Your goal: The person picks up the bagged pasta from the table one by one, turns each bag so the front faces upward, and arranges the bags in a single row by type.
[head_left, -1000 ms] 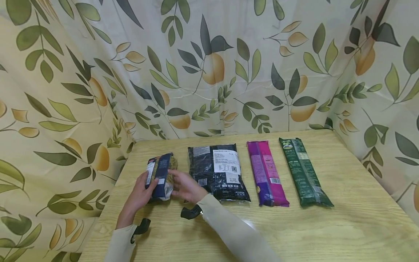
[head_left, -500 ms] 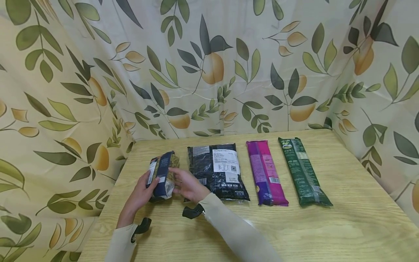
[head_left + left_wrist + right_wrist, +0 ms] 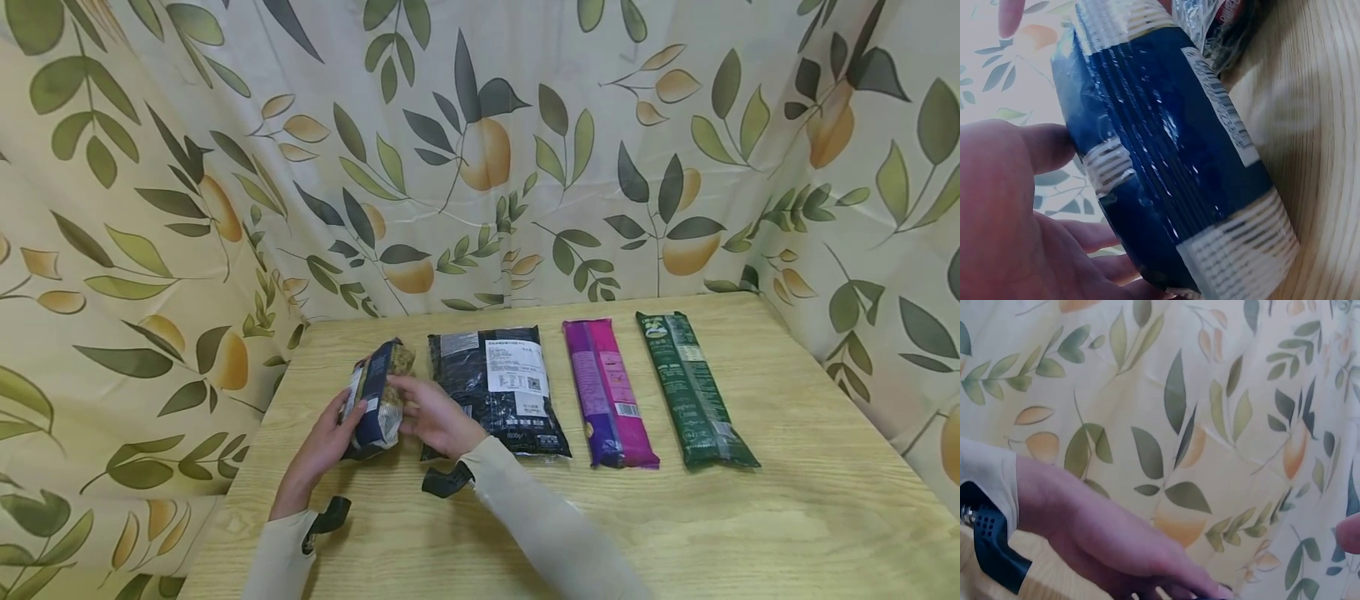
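A dark blue bag of pasta (image 3: 371, 400), with a see-through side showing yellowish pieces, is tilted up at the left of the table. My left hand (image 3: 322, 442) grips its left side, thumb in front. My right hand (image 3: 437, 418) holds the bag's right edge. Close up in the left wrist view, the bag (image 3: 1147, 144) shows white striped ends and a barcode; the thumb of my left hand (image 3: 1004, 212) touches its edge and the fingers reach behind it. In the right wrist view my right hand (image 3: 1116, 544) is cut off at the bottom, hiding its fingertips.
Right of the hands lie a large black bag (image 3: 468, 383) with a white label, a pink and purple packet (image 3: 611, 392) and a long green packet (image 3: 693, 392). A leaf-patterned curtain (image 3: 510, 250) stands behind the wooden table (image 3: 750, 533).
The pasta bag has tipped further and shifted slightly right, showing more of its see-through side. Both hands have moved with it. The other packets lie as before.
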`<state>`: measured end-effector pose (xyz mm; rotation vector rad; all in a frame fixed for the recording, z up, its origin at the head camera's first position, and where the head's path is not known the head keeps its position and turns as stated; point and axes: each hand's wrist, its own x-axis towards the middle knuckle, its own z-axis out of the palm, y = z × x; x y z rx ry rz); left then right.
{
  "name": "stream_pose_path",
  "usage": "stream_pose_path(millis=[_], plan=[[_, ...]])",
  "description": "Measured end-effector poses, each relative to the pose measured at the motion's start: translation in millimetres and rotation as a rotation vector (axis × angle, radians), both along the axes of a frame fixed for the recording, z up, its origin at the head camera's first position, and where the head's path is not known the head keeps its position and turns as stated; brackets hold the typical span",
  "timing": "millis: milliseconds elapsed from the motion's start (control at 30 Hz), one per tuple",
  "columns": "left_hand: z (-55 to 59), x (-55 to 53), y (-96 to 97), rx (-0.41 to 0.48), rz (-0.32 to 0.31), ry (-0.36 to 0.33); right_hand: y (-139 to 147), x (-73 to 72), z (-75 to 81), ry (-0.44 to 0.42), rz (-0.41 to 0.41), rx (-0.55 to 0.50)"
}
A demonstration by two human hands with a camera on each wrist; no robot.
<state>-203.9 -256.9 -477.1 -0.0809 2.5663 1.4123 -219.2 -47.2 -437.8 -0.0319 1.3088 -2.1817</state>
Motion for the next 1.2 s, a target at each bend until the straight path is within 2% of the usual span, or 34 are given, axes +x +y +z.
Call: stream_pose_path(millis=[233, 500, 900, 1067, 1200], plan=[[-1.3, 0.8, 1.4, 0.087, -0.014, -0.029, 1, 1.7, 11.0, 0.019, -0.001, -0.001], [-2.6, 2.8, 0.0, 0.173, -0.012, -0.015, -4, 5.2, 18.8, 0.024, -0.021, 0.028], [-6.8, 3.1, -11.5, 0.301, -0.061, -0.058, -18, 6.4, 21.3, 0.092, -0.009, 0.052], [-6.9, 3.0, -15.2, 0.320, -0.078, -0.063, -22, 7.4, 19.9, 0.132, 0.003, 0.076], [-5.4, 3.1, -18.6, 0.329, -0.064, -0.042, -27, 7.8, 17.7, 0.153, 0.002, 0.098]])
